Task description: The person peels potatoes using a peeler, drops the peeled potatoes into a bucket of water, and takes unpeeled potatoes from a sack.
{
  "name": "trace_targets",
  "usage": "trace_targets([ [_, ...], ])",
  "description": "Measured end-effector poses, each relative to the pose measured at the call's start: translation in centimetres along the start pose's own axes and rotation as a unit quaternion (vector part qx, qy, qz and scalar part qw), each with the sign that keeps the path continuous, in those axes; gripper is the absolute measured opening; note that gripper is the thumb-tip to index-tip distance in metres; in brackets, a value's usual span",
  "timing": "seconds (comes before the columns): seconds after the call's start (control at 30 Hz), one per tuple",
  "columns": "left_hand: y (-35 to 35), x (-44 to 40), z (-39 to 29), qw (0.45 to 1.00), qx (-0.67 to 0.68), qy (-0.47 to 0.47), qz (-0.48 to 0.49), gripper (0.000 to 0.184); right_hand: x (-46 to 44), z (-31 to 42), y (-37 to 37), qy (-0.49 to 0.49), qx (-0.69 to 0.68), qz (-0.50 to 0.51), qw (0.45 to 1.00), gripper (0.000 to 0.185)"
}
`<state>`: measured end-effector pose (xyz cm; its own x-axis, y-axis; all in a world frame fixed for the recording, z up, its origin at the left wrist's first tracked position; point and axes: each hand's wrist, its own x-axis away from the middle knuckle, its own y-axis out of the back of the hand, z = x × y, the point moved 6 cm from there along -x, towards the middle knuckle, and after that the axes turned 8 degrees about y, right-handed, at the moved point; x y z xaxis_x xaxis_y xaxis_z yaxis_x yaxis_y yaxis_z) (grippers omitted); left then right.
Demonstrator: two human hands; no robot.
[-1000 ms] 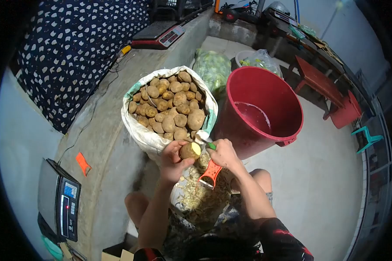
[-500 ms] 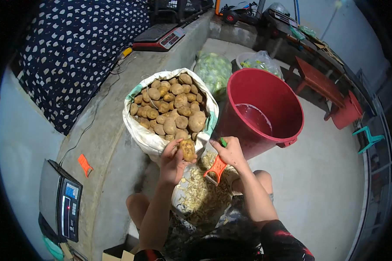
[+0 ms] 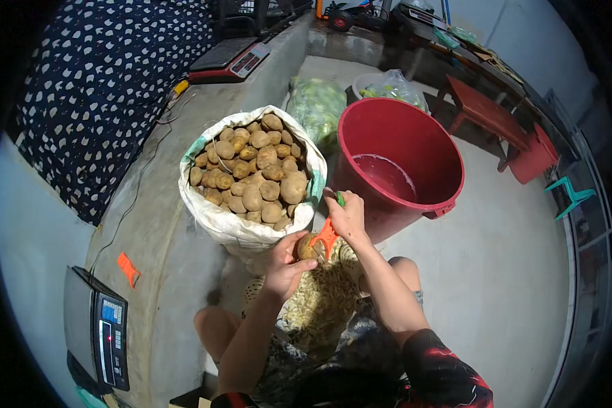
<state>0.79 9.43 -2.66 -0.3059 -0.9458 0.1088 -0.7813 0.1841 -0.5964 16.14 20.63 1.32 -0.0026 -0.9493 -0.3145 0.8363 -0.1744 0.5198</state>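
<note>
In my left hand (image 3: 285,268) is a potato (image 3: 308,249), with the fingers wrapped round its left side. My right hand (image 3: 347,216) grips an orange peeler (image 3: 326,237) with a green end showing above the fist. The peeler's head lies against the right side of the potato. Beneath both hands a heap of pale peelings (image 3: 319,299) covers the floor between my legs. Just beyond my left hand stands a white sack (image 3: 234,230), its rim rolled down, full of unpeeled potatoes (image 3: 251,197).
A large red tub (image 3: 398,217) with some liquid inside stands right of the sack. Behind are a bag of green vegetables (image 3: 316,109) and a red bench (image 3: 486,112). On the left ledge lie another orange peeler (image 3: 128,269), a digital scale (image 3: 109,333) and a red scale (image 3: 228,60).
The peeler has come up and left onto the potato, from hanging apart below my right hand. My left hand has brought the potato slightly right and down. The view has shifted a little.
</note>
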Motion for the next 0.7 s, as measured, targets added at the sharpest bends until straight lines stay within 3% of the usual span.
trace_targets([
  [0.2,1.2,-0.1,0.6,0.998,-0.058,-0.001,-0.039,0.069,0.0,1.3,0.4,0.050,0.037,-0.008,0.998,0.026],
  [0.27,1.7,-0.2,0.6,0.996,-0.053,-0.067,-0.026,0.075,0.0,2.5,1.0,0.065,0.052,-0.001,0.997,0.026],
  [0.47,-0.5,0.3,0.3,0.999,-0.004,-0.027,0.030,0.073,-1.2,2.1,1.7,0.126,0.116,-0.002,0.985,0.029],
  [0.53,-0.4,0.5,0.1,0.997,0.041,-0.022,0.068,0.073,-2.1,0.0,2.4,-0.024,0.084,-0.004,0.996,0.032],
  [0.57,-0.6,0.6,0.0,0.991,0.086,-0.014,0.106,0.073,-2.1,-0.1,2.6,-0.024,0.083,-0.006,0.996,0.032],
  [0.63,-0.3,0.5,0.3,0.992,0.095,-0.031,0.079,0.073,-1.8,0.9,3.3,-0.066,0.006,0.007,0.998,0.034],
  [0.67,0.1,0.4,0.6,0.992,0.108,-0.048,0.050,0.072,-1.5,0.8,2.8,-0.021,0.016,0.007,1.000,0.031],
  [0.7,0.0,0.2,0.9,0.991,0.111,-0.048,0.050,0.072,-1.0,2.3,2.8,0.123,0.069,-0.039,0.989,0.030],
])
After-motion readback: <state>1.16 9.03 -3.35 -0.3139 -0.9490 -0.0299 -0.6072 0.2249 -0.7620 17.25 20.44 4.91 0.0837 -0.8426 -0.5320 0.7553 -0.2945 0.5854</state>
